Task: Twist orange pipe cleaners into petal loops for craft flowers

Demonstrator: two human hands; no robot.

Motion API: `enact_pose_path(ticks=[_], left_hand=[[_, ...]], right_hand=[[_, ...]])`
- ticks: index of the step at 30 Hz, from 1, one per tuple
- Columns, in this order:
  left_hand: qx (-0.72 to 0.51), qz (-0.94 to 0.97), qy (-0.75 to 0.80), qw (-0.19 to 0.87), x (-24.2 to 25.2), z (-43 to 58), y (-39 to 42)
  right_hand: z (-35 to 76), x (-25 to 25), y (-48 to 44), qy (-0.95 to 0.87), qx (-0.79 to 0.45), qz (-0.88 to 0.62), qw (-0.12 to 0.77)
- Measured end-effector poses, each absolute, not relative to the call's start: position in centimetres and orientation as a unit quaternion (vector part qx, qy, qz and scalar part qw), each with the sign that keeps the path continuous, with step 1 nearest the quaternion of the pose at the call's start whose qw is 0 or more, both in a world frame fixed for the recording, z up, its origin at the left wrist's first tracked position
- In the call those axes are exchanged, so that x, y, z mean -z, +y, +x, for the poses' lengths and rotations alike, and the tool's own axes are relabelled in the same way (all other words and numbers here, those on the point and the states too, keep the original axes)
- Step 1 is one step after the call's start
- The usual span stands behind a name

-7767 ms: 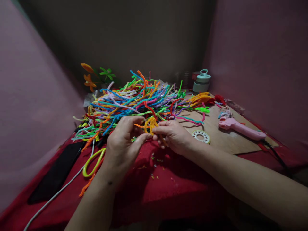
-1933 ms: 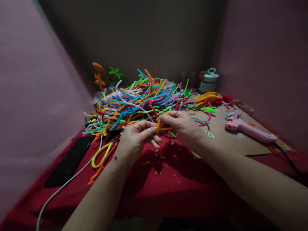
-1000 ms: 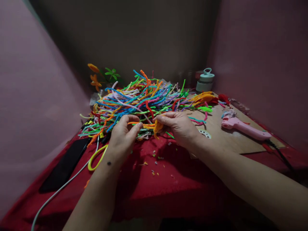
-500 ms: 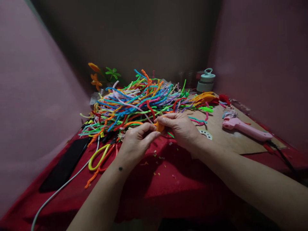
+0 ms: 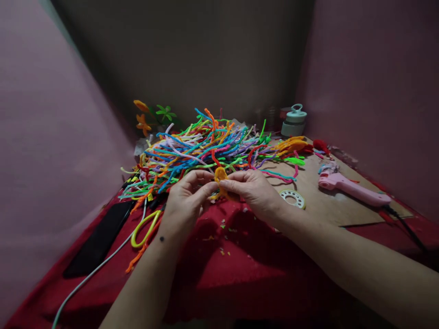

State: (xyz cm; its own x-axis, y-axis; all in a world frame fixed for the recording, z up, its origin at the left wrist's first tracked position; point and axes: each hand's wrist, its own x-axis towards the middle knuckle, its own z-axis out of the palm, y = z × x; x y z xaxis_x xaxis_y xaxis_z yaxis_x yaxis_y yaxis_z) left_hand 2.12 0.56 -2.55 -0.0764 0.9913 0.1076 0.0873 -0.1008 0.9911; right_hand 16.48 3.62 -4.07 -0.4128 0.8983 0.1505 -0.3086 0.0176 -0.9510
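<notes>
Between my two hands is a small yellow-orange pipe cleaner piece [image 5: 220, 173], its rounded end upright above my fingertips. My left hand [image 5: 188, 196] pinches its left side with thumb and forefinger. From the other side, my right hand [image 5: 250, 189] pinches it too, the thumb lying across its front. Its lower part is mostly hidden by the fingers. Just beyond my hands lies a big heap of coloured pipe cleaners [image 5: 199, 146]. Beside my left wrist are scissors with yellow handles [image 5: 139, 233], partly covered by the arm.
A black phone [image 5: 99, 240] and a white cable [image 5: 99, 267] lie on the red cloth [image 5: 219, 283] at left. On the brown board [image 5: 322, 201] at right are a pink glue gun [image 5: 353, 188] and a white ring-shaped spool [image 5: 292, 199]. Behind stands a pale green bottle [image 5: 294, 122].
The yellow-orange piece has turned more upright between my hands, showing its rounded end. My fingers have shifted their hold. The whole view has moved slightly, so the table sits lower.
</notes>
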Motion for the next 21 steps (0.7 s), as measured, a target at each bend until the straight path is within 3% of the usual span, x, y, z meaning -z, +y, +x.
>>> enact_pose_path(ticks=[8,21], left_hand=[[-0.464,0.496,0.446,0.583,2.4,0.8,0.8],[-0.432,0.511,0.439,0.600,2.7,-0.2,1.3]], right_hand=[[16.9,4.2,3.9,-0.595,-0.659,-0.236,0.395],[16.8,3.8,3.8,-0.661,-0.597,-0.302,0.339]])
